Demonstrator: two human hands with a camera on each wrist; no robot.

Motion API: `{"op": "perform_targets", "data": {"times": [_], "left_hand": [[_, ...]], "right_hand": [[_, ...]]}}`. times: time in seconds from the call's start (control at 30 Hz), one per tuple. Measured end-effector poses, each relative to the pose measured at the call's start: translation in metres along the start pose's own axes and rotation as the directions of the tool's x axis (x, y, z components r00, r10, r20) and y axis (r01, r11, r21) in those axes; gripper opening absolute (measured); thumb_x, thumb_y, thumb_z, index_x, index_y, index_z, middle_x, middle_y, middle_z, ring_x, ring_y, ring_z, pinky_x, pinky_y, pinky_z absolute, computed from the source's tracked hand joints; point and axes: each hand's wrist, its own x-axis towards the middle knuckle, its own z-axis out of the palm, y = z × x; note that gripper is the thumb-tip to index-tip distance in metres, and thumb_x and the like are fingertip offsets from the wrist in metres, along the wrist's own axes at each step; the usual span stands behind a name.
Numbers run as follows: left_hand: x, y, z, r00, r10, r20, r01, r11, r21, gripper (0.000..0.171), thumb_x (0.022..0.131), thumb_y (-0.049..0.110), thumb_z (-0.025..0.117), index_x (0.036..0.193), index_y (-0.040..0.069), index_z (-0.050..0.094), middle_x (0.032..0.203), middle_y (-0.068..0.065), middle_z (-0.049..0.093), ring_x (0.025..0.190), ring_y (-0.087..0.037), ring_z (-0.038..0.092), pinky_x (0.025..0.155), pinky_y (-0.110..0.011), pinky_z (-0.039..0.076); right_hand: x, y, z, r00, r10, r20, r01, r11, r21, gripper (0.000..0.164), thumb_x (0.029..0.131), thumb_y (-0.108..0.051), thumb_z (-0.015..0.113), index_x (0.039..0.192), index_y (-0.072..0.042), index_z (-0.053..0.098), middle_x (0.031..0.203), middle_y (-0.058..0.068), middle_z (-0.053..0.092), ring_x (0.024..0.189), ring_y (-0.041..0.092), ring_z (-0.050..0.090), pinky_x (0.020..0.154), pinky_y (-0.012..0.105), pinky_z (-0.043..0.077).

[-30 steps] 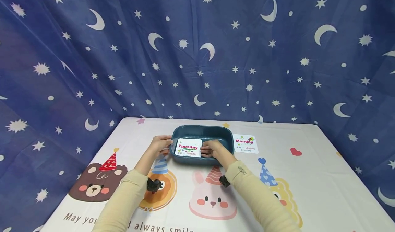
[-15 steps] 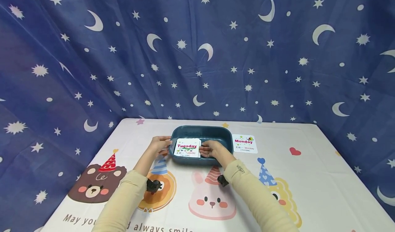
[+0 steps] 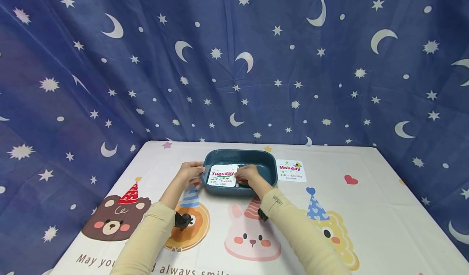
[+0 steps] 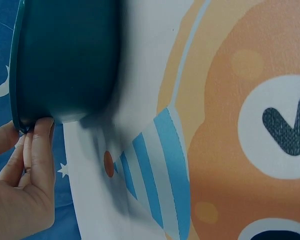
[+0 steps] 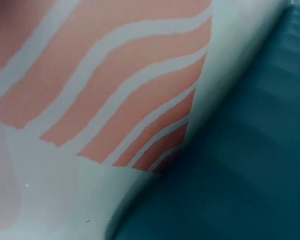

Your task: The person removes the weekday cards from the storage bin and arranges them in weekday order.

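A dark teal rectangular basin (image 3: 260, 157) stands on the table. Inside its left part lies a white card printed "Tuesday" (image 3: 221, 176), with a white edge showing beneath its right side. My left hand (image 3: 189, 172) holds the basin's left end; in the left wrist view, thumb and fingers of the left hand (image 4: 27, 185) pinch the rim of the basin (image 4: 65, 65). My right hand (image 3: 250, 177) reaches into the basin and pinches the right edge of the "Tuesday" card. The right wrist view shows the basin's outer wall (image 5: 230, 175), but no hand.
A white "Monday" card (image 3: 291, 171) lies flat just right of the basin. The tablecloth (image 3: 384, 210) carries printed cartoon animals, including a bear (image 3: 113, 220) and a rabbit (image 3: 253, 242). A blue star-and-moon curtain (image 3: 234, 84) hangs behind the table.
My right hand has shifted slightly left, its fingers now over the "Tuesday" card's right edge. That card has turned and shifted a little. My left hand and the basin stay put.
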Motion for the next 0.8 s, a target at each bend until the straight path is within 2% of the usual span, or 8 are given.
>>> {"op": "perform_targets", "data": {"times": [0.07, 0.13, 0.2, 0.23, 0.3, 0.43, 0.6, 0.8], "left_hand": [[-0.001, 0.001, 0.0, 1.0, 0.0, -0.001, 0.0, 1.0, -0.001, 0.038, 0.093, 0.009, 0.057, 0.131, 0.004, 0.054, 0.122, -0.017, 0.057, 0.098, -0.022, 0.06, 0.07, -0.023, 0.055], [-0.002, 0.002, 0.0, 1.0, 0.005, 0.003, -0.005, 1.0, -0.004, 0.039, 0.093, 0.008, 0.056, 0.131, 0.003, 0.053, 0.121, -0.017, 0.057, 0.099, -0.023, 0.06, 0.067, -0.022, 0.054], [-0.002, 0.003, 0.0, 1.0, 0.011, 0.009, -0.011, 1.0, -0.007, 0.039, 0.093, 0.008, 0.056, 0.131, 0.002, 0.053, 0.121, -0.018, 0.057, 0.099, -0.023, 0.06, 0.065, -0.021, 0.054], [-0.003, 0.003, 0.0, 1.0, 0.012, 0.01, -0.012, 1.0, -0.009, 0.039, 0.093, 0.008, 0.056, 0.131, 0.002, 0.053, 0.121, -0.018, 0.057, 0.099, -0.023, 0.061, 0.065, -0.021, 0.054], [-0.002, 0.002, -0.001, 1.0, 0.014, 0.012, -0.014, 1.0, -0.009, 0.039, 0.093, 0.008, 0.056, 0.131, 0.001, 0.053, 0.123, -0.019, 0.057, 0.098, -0.022, 0.061, 0.065, -0.021, 0.054], [-0.001, 0.001, -0.001, 1.0, 0.017, 0.017, -0.016, 1.0, -0.008, 0.038, 0.092, 0.008, 0.058, 0.13, 0.002, 0.054, 0.123, -0.02, 0.058, 0.096, -0.021, 0.062, 0.072, -0.026, 0.056], [0.002, -0.001, -0.003, 0.999, 0.037, 0.027, -0.037, 0.999, -0.015, 0.037, 0.09, 0.008, 0.062, 0.126, 0.002, 0.058, 0.114, -0.018, 0.063, 0.087, -0.019, 0.063, 0.073, -0.03, 0.057], [-0.001, -0.001, -0.001, 0.999, 0.049, 0.022, -0.049, 0.999, -0.018, 0.038, 0.092, 0.005, 0.056, 0.129, -0.002, 0.054, 0.119, -0.022, 0.06, 0.082, -0.014, 0.062, 0.063, -0.021, 0.055]], "right_hand": [[0.005, 0.001, 0.002, 1.0, -0.029, -0.007, 0.029, 0.999, -0.013, 0.032, 0.07, 0.001, 0.079, 0.097, 0.001, 0.062, 0.073, 0.015, 0.068, 0.057, 0.019, 0.066, 0.055, 0.032, 0.056], [-0.004, -0.006, 0.004, 0.999, -0.047, -0.022, 0.046, 0.998, -0.035, 0.031, 0.069, 0.003, 0.078, 0.094, 0.002, 0.061, 0.07, 0.015, 0.066, 0.052, 0.018, 0.062, 0.051, 0.031, 0.054], [-0.022, -0.017, 0.007, 0.997, -0.054, -0.05, 0.051, 0.997, -0.061, 0.027, 0.07, 0.008, 0.075, 0.092, 0.003, 0.06, 0.067, 0.014, 0.064, 0.046, 0.015, 0.057, 0.046, 0.028, 0.052], [-0.022, -0.018, 0.009, 0.997, -0.036, -0.072, 0.03, 0.996, -0.082, 0.026, 0.07, 0.009, 0.074, 0.091, 0.004, 0.06, 0.067, 0.014, 0.063, 0.045, 0.015, 0.055, 0.045, 0.027, 0.051], [-0.052, -0.035, 0.013, 0.993, -0.013, -0.12, -0.002, 0.993, -0.122, 0.023, 0.074, 0.012, 0.07, 0.094, 0.005, 0.06, 0.067, 0.012, 0.061, 0.045, 0.012, 0.052, 0.046, 0.025, 0.05], [-0.075, -0.045, 0.013, 0.992, -0.014, -0.126, 0.0, 0.994, -0.113, 0.017, 0.077, 0.013, 0.064, 0.092, 0.005, 0.058, 0.058, 0.005, 0.053, 0.043, 0.008, 0.046, 0.043, 0.017, 0.045], [-0.08, -0.048, 0.012, 0.992, 0.01, -0.125, -0.022, 0.995, -0.094, 0.019, 0.078, 0.012, 0.064, 0.093, 0.003, 0.058, 0.058, 0.003, 0.049, 0.044, 0.009, 0.046, 0.043, 0.017, 0.045], [-0.078, -0.048, 0.012, 0.991, 0.01, -0.133, -0.023, 0.995, -0.099, 0.021, 0.078, 0.014, 0.06, 0.098, 0.006, 0.059, 0.062, 0.005, 0.05, 0.046, 0.009, 0.047, 0.041, 0.017, 0.045]]}}
